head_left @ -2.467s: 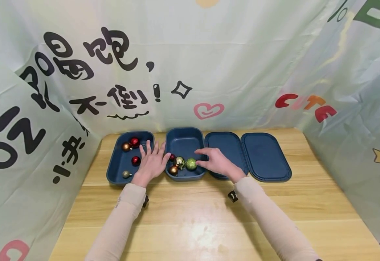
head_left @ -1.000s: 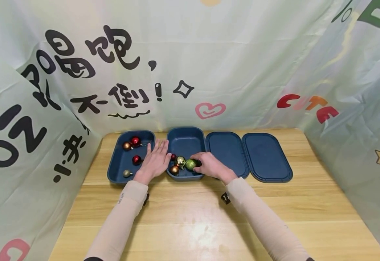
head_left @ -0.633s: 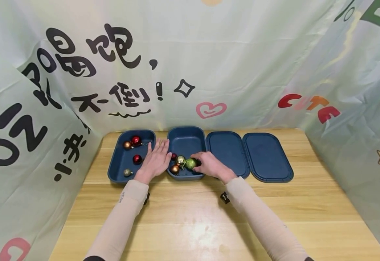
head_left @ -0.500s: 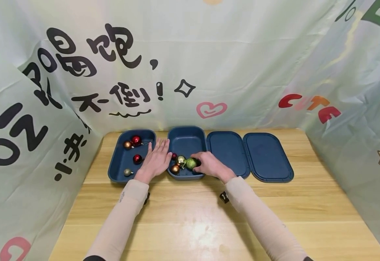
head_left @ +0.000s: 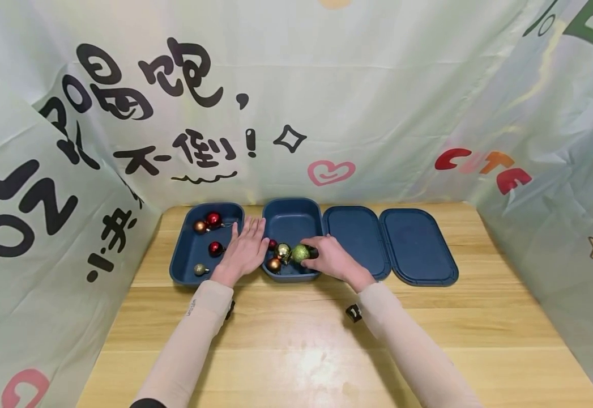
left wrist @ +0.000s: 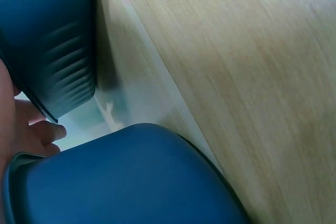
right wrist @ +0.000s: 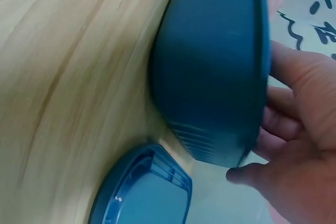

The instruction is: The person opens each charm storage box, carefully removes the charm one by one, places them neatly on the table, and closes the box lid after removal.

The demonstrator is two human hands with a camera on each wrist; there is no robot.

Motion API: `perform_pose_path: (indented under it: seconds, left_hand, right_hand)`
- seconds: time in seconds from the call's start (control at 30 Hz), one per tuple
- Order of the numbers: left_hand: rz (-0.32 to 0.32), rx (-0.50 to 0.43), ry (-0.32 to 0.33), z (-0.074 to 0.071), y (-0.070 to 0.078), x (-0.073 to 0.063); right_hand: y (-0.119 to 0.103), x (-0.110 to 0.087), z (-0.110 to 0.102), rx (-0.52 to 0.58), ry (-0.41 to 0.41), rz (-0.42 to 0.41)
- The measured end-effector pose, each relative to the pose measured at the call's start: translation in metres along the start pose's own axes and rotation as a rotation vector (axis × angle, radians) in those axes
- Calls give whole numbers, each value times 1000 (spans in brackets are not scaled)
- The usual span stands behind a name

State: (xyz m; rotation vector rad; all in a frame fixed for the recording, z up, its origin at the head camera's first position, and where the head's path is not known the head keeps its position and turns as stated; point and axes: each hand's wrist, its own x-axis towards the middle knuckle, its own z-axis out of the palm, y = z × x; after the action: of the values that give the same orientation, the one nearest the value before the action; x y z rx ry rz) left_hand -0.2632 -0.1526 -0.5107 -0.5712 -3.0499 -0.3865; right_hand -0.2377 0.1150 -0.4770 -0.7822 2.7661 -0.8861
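Note:
My right hand [head_left: 338, 258] reaches over the right rim of the middle blue box [head_left: 290, 218], thumb and forefinger pinching a green glitter bauble [head_left: 300, 253]. Beside that bauble lie a shiny gold bauble [head_left: 283, 253], a copper bauble [head_left: 273, 265] and a small dark red one [head_left: 272, 244]. In the right wrist view, the fingers [right wrist: 286, 119] go behind the box wall, which hides the bauble. My left hand [head_left: 245, 249] lies with straight fingers across the gap between the two boxes, touching their rims. The left wrist view shows its fingertips [left wrist: 47, 131] between the box walls.
The left blue box [head_left: 186, 249] holds red baubles [head_left: 214, 219], a copper bauble [head_left: 200, 226] and a small pale gold glitter one [head_left: 200, 270]. Two flat blue lids [head_left: 359, 238] lie side by side on the wooden table [head_left: 296, 340], right of the boxes. Printed cloth surrounds it.
My right hand has come in from the right to the green bauble and grasped it; the bauble has just shifted slightly upward in view. My left hand stays on the rims, fingers closer together.

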Motion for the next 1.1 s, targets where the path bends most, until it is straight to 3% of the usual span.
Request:
perform_pose_path:
  seconds: [0.17, 0.3, 0.77, 1.1]
  left_hand:
    - [0, 5, -6, -1, 1, 0]
    - [-4, -4, -16, -2, 1, 0]
    - [-4, -10, -15, -3, 1, 0]
    - [-2, -9, -18, -2, 0, 0]
  right_hand:
    - [3, -14, -2, 16, 128, -49]
    - [3, -25, -2, 35, 181, -66]
    - [-7, -61, 10, 74, 274, -199]
    - [-10, -79, 21, 99, 285, -274]
